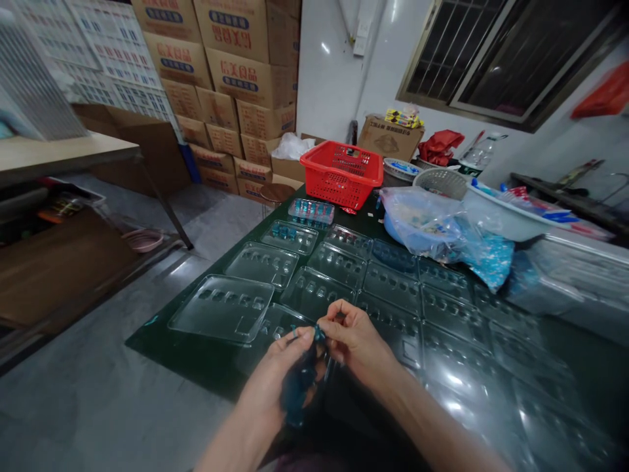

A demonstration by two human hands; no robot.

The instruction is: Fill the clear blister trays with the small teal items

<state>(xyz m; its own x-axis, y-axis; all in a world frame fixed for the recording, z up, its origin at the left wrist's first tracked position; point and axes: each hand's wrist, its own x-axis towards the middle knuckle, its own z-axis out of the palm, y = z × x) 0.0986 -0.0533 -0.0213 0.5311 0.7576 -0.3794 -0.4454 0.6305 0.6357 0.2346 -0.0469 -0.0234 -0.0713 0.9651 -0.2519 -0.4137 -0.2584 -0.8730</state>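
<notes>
My left hand (278, 367) is curled around a bunch of small dark teal, see-through pieces (299, 387), which hang below the fingers and look blurred. At the top of the bunch, my right hand (351, 334) pinches one teal piece (319, 332) between thumb and forefinger, close to the left fingertips. Just beyond both hands lies a clear plastic tray (319, 288) with a row of small moulded hollows. Another clear tray (221, 305) sits to the left near the table edge. Teal pieces fill some hollows of a farther tray (285, 231).
Clear trays cover much of the dark green table (206, 357). A red basket (340, 174) stands at the far end. On the right are a bagged blue basin (417, 223), a pale basin (511, 213) and clear plastic containers (580, 275). Stacked cartons (240, 78) line the back wall.
</notes>
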